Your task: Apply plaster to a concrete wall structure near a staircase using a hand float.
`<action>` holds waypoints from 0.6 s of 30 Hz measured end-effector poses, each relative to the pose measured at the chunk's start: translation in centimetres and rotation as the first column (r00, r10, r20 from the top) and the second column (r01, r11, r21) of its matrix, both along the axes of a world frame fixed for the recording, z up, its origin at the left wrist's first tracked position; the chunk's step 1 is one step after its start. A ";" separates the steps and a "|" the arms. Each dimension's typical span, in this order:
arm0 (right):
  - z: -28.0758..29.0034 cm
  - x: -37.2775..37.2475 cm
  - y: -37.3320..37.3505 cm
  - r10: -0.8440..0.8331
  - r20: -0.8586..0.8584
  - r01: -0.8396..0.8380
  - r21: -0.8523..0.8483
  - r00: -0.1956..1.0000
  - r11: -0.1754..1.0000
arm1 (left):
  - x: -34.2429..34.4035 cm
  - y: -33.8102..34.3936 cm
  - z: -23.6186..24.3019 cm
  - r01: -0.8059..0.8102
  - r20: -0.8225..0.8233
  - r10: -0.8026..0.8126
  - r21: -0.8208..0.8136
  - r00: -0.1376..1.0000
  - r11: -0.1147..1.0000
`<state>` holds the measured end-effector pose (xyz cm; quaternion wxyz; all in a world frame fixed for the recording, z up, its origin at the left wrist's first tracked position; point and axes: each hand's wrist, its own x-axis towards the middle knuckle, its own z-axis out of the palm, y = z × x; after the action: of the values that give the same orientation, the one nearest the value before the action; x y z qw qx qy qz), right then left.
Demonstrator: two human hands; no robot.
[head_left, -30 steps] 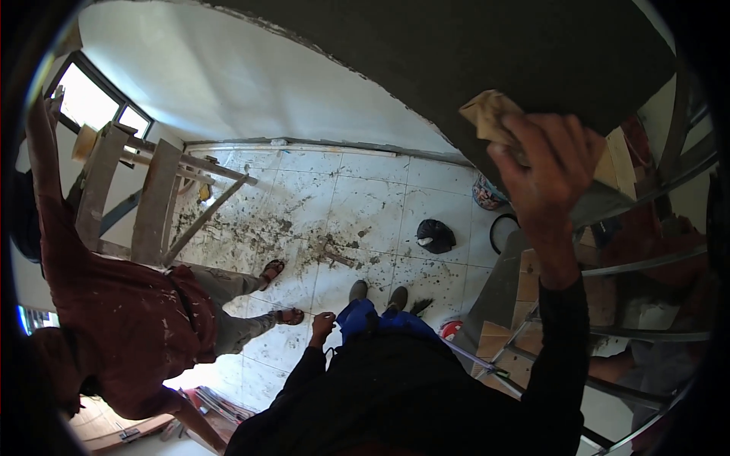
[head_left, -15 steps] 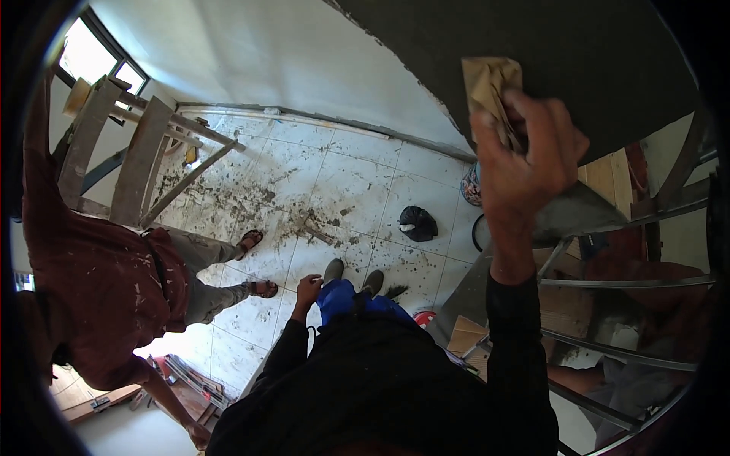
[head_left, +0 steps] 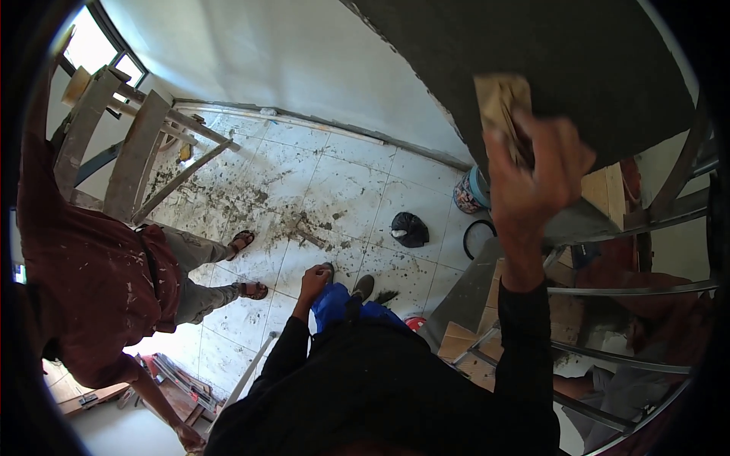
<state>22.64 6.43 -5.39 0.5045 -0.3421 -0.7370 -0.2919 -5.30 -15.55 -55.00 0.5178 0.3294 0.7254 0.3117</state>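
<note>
Between fingertips [head_left: 496,144] of right hand [head_left: 536,182], brown sheet [head_left: 502,95]

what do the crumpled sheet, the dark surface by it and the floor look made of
Crumpled sheet: probably brown paper, matt, sharply creased. Dark surface: likely cement plaster, dull grey, ragged-edged. Floor: seemingly ceramic tile, smooth, with straight joints.

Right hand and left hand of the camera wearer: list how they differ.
The right hand is raised in front of the dark grey surface, while the left hand is low beside the blue trousers. The right hand grips a crumpled brown sheet; whether the left hand holds anything is too small to tell. The right hand looks far larger in view than the left hand. Both are bare, below black sleeves.
</note>
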 end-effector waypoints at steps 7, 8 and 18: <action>5.6 -4.7 1.6 0.082 -0.008 -0.080 0.110 0.997 0.991 | -0.1 0.6 0.4 0.018 0.001 -0.018 0.002 1.000 1.000; 5.4 -4.5 1.0 0.048 0.001 -0.048 0.064 0.999 0.997 | 0.3 0.9 0.5 0.025 -0.025 -0.024 0.036 0.999 0.999; -13.5 3.7 -7.7 -0.224 -0.541 0.001 -0.382 0.811 0.924 | 10.6 13.4 37.5 0.471 -0.559 0.206 0.808 0.803 0.354</action>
<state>26.34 -1.26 -18.86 0.6121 -0.5452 -0.5693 -0.0632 5.29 -2.15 -17.45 0.0196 0.6997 0.5079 0.5020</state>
